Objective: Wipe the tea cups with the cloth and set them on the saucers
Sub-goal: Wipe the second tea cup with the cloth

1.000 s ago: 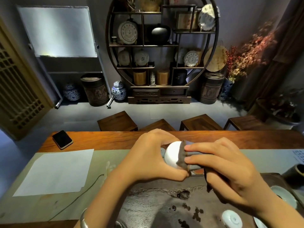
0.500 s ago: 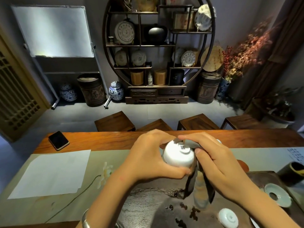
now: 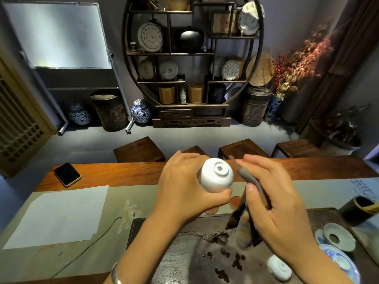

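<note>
White tea cup [image 3: 217, 174] held upside down above the bench [image 3: 127, 173], foot ring and base mark facing up. Gripped by the left hand [image 3: 182, 193], thumb curled under the rim, fingers wrapped behind. Just right of the cup, a dark cloth [image 3: 243, 212] pinched in the right hand [image 3: 274, 203], hanging down, apart from the cup. Below the cup, a dark tea tray [image 3: 176, 261]; two reddish saucers [image 3: 234, 202] just under it. Far left of the cup, white paper [image 3: 59, 216] and a phone [image 3: 67, 174].

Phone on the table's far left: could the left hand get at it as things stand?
Probably not yet: the left hand grips the tea cup, though the path to the phone looks open.
</note>
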